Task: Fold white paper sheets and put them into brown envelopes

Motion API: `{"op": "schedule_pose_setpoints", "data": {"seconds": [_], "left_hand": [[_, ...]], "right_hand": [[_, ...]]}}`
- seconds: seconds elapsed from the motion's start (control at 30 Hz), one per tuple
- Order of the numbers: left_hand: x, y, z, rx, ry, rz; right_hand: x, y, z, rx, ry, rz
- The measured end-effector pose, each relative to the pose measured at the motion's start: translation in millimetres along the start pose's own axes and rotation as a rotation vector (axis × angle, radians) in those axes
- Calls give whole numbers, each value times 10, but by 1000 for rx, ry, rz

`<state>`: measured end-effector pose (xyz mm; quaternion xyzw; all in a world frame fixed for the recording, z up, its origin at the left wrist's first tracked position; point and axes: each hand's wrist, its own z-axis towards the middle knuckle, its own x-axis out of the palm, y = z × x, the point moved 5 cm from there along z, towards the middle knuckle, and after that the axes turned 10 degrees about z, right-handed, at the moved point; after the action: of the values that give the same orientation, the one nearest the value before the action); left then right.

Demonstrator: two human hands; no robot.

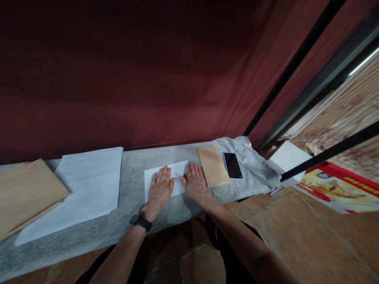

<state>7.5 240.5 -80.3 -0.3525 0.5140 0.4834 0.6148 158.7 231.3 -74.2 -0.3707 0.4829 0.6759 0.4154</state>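
A sheet of white paper (177, 167), perhaps folded, lies on the grey cloth-covered bench (132, 177) in front of me. My left hand (160, 185) presses flat on its left part, fingers stretched out, with a dark watch (141, 223) on that wrist. Flat at the sheet's right end rests my right hand (194, 181), its thumb pointing towards the left hand. Just right of it is a small stack of brown envelopes (213, 165). Beside those lies a phone (233, 165) with a dark screen. The palms hide part of the paper.
Larger white sheets (94, 181) lie on the left of the bench, partly under big brown envelopes (32, 193). A dark red wall (148, 79) rises behind. Black metal bars (293, 65) stand at the right. A colourful printed box (340, 187) sits on the tiled floor (296, 232).
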Motion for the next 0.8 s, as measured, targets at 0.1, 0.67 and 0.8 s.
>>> {"op": "schedule_pose_setpoints", "data": {"seconds": [0.1,0.67,0.8], "left_hand": [[6,7,2,15,26,-5],[60,227,-19,-112,8,33],[45,346,-67,-163,19,48]], "right_hand": [[-4,169,-91,-158,80,84],[60,31,-189,-103,21,31],[21,19,-199,-82,44,19]]}}
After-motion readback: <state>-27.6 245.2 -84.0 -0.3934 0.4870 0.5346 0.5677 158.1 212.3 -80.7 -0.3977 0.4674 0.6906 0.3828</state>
